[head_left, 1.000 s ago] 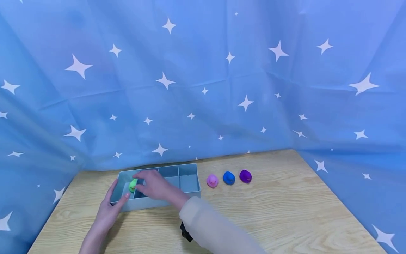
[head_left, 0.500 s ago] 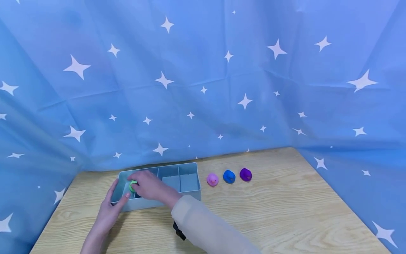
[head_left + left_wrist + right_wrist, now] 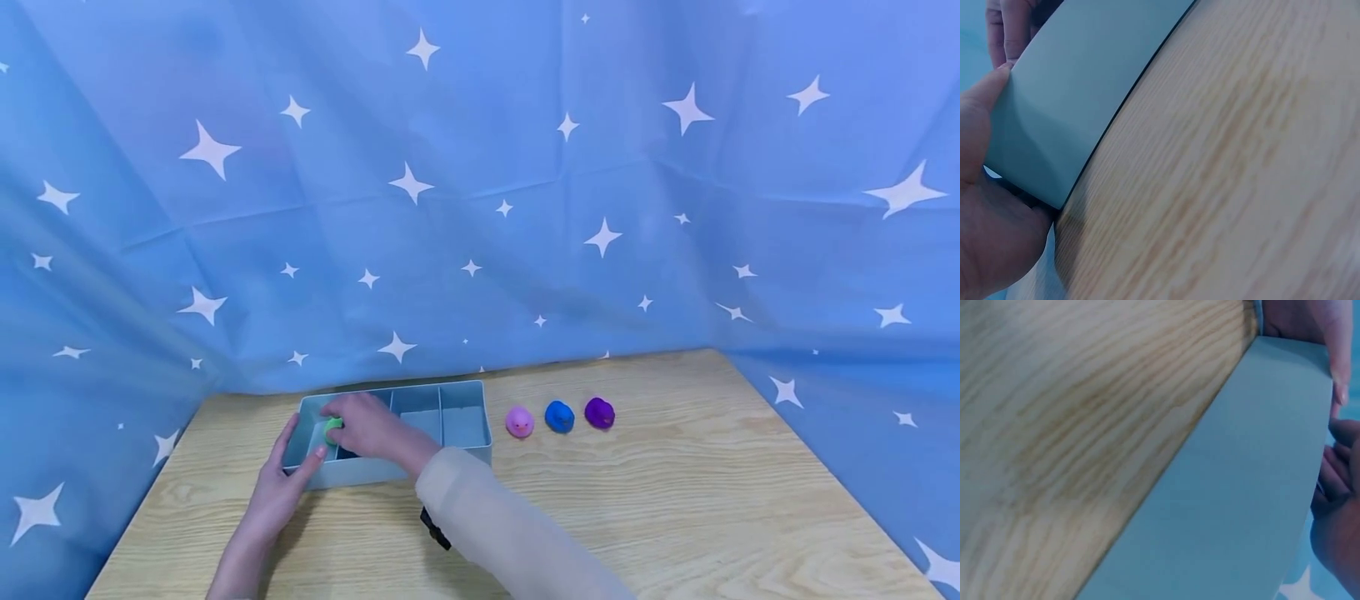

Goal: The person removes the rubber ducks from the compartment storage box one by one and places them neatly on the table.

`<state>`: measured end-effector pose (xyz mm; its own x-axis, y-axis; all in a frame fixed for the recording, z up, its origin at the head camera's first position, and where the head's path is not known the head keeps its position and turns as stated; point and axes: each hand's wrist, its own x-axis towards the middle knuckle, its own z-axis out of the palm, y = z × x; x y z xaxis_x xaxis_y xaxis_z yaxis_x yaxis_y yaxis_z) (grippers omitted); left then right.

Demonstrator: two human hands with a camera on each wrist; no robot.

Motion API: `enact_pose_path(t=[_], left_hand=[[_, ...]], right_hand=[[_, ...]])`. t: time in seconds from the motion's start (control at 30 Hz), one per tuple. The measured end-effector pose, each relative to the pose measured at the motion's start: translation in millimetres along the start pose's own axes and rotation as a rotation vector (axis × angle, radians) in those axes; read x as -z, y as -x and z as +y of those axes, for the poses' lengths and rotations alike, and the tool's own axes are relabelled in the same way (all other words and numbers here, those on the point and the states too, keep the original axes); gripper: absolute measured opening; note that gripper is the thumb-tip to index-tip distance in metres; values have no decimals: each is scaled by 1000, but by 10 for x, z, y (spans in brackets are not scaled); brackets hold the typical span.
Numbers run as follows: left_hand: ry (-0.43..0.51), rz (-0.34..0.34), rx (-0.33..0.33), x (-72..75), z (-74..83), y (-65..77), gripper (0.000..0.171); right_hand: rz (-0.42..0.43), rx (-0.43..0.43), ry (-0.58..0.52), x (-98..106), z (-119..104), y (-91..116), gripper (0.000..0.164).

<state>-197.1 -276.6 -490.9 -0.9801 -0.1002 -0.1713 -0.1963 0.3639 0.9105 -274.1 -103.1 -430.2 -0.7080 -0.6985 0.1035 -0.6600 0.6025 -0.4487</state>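
Note:
A pale blue-grey box [image 3: 367,472] with several compartments stands at the back left of the table. My left hand [image 3: 277,492] holds its left end, thumb at the front rim and fingers along the side wall; in the left wrist view the thumb [image 3: 991,87] presses the top edge. My right hand [image 3: 371,427] reaches over the box, thumb and fingers pinching a small green toy duck [image 3: 331,429] in the leftmost compartment. The hand hides part of the duck and the compartment beside it. In the right wrist view the curled right fingers [image 3: 1335,475] show behind the box wall.
Right of the box, a pink toy duck [image 3: 519,422], a blue duck [image 3: 559,417] and a purple duck [image 3: 599,413] sit in a row on the wooden table [image 3: 675,500]. A blue star-patterned cloth [image 3: 487,233] hangs behind the table and around its sides.
My right hand has moved left onto the green duck, covering more of it. The left hand keeps its hold on the box. The whole head view has shifted slightly.

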Motion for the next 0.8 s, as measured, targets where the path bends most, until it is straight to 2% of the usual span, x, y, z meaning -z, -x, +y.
enact_pose_path(t=[0.27, 0.57, 0.8], left_hand=[[10, -3, 10, -7, 13, -13, 95], [-10, 3, -19, -4, 23, -7, 94], [5, 5, -24, -1, 10, 0, 94]], right_hand=[[-44, -21, -25, 9, 43, -97, 41], [-35, 10, -15, -20, 67, -161, 40], [-119, -9, -121, -27, 93, -223, 43]])
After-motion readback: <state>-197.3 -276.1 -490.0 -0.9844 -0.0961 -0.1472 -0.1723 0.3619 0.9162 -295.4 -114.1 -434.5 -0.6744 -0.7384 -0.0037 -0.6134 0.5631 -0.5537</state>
